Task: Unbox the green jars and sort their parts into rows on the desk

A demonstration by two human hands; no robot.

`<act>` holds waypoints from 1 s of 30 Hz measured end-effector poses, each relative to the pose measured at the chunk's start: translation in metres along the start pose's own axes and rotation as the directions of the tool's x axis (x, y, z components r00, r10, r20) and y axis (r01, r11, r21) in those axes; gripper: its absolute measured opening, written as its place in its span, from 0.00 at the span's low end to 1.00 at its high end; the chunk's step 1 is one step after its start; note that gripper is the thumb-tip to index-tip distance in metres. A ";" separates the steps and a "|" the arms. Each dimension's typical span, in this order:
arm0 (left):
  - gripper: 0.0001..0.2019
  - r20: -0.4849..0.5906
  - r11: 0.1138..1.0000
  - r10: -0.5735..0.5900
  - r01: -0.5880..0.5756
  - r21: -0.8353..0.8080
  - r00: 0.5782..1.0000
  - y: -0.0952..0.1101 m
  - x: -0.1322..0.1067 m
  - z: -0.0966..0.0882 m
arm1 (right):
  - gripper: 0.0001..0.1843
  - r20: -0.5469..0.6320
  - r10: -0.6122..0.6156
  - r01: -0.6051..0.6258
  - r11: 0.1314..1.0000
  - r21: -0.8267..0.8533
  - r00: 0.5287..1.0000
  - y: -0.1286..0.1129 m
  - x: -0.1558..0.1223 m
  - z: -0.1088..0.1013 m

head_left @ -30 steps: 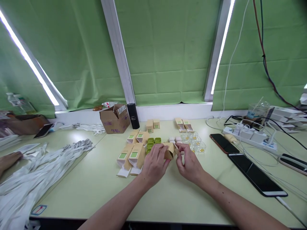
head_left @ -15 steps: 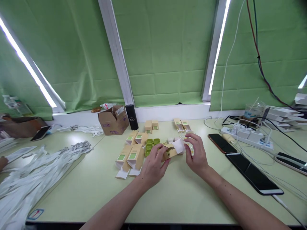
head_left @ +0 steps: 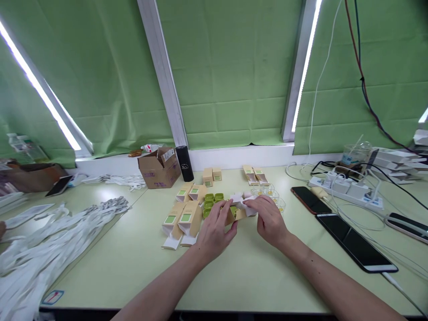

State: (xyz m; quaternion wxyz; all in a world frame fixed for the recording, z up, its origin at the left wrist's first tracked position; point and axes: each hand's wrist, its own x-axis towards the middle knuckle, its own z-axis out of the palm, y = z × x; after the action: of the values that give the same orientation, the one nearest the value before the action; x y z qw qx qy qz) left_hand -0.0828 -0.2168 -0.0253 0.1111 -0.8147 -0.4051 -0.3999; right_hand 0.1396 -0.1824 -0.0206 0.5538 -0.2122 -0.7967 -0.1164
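Note:
My left hand is closed round a small kraft-paper box, tilted with its opening toward me. Something green shows inside the box. At the box's right side my right hand has its fingers bent together, the index fingertip on the white inner flap. Just behind the box are green square containers and several small white pieces, partly hidden. Several clear round pieces with yellow centres lie beyond my right hand. Left of my hands lie kraft boxes with green labels and open white flaps.
Further back are two closed boxes, two open ones, a carton and a black cylinder. White straps cover the left. Phones and a power strip with cables lie right. Another person's hand shows at far left.
My right hand has moved left and down onto the box's flap, its fingers drawn closer together. The clear round pieces are now more exposed. My left hand keeps the box nearly in place.

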 end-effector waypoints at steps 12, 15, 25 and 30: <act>0.34 -0.044 0.999 -0.022 0.021 -0.031 0.999 -0.002 0.001 0.001 | 0.31 0.038 0.006 -0.006 1.000 0.009 0.999 -0.006 -0.004 0.001; 0.34 -0.053 0.999 -0.040 0.039 -0.022 0.998 -0.002 0.002 0.001 | 0.29 0.067 0.032 -0.034 0.999 0.021 0.997 -0.006 -0.006 0.003; 0.34 -0.081 0.999 -0.051 0.049 -0.024 0.995 -0.002 0.002 0.001 | 0.19 -0.008 0.142 -0.140 0.982 0.128 0.990 -0.016 -0.002 0.002; 0.34 -0.081 1.000 -0.009 0.010 0.013 0.997 -0.002 0.002 0.001 | 0.12 0.027 0.253 -0.254 0.963 0.092 0.967 -0.017 -0.007 0.008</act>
State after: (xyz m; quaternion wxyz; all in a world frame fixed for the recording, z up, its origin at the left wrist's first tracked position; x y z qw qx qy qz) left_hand -0.0828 -0.2140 -0.0246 0.1310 -0.7950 -0.4070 -0.4302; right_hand 0.1271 -0.1959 -0.0292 0.5677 -0.2866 -0.7717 -0.0051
